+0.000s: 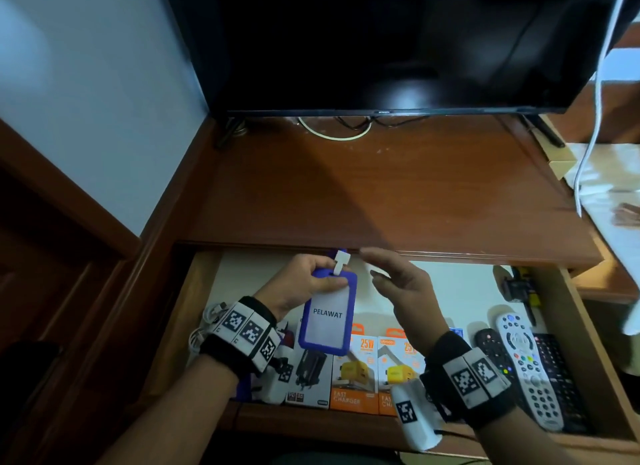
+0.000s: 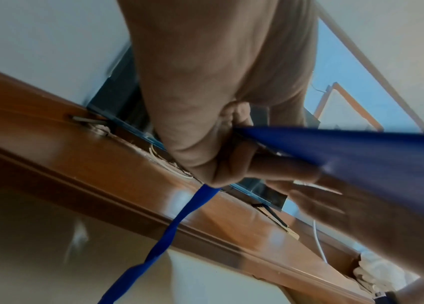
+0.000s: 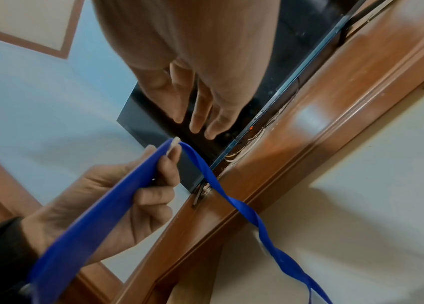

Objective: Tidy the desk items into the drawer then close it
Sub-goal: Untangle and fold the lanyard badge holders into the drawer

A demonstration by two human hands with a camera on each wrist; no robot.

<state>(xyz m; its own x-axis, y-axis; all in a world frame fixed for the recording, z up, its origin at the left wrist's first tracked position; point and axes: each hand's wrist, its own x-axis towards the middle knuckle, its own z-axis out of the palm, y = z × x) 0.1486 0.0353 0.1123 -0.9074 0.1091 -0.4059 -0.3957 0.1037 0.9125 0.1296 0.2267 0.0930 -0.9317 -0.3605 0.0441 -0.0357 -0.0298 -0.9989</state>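
Note:
My left hand (image 1: 313,279) pinches the top of a blue badge holder (image 1: 327,321) with a white card reading PELAWAT, held tilted above the open drawer (image 1: 204,281). Its white clip (image 1: 340,260) sticks up near the desk edge. A blue lanyard (image 3: 244,214) hangs from the holder into the drawer. In the left wrist view the left hand (image 2: 213,156) has fingers curled on the badge holder (image 2: 361,152). My right hand (image 1: 391,277) hovers just right of the badge, fingers straight, holding nothing; in the right wrist view the right hand (image 3: 203,115) is empty, the left hand (image 3: 153,185) on the holder.
The drawer holds charger boxes (image 1: 353,374), a black adapter box (image 1: 308,378), white cables (image 1: 211,315), several remotes (image 1: 526,364) and a dark gadget (image 1: 516,288). A black television (image 1: 381,42) stands on the wooden desk top (image 1: 363,187). A white cable (image 1: 595,118) hangs at the right.

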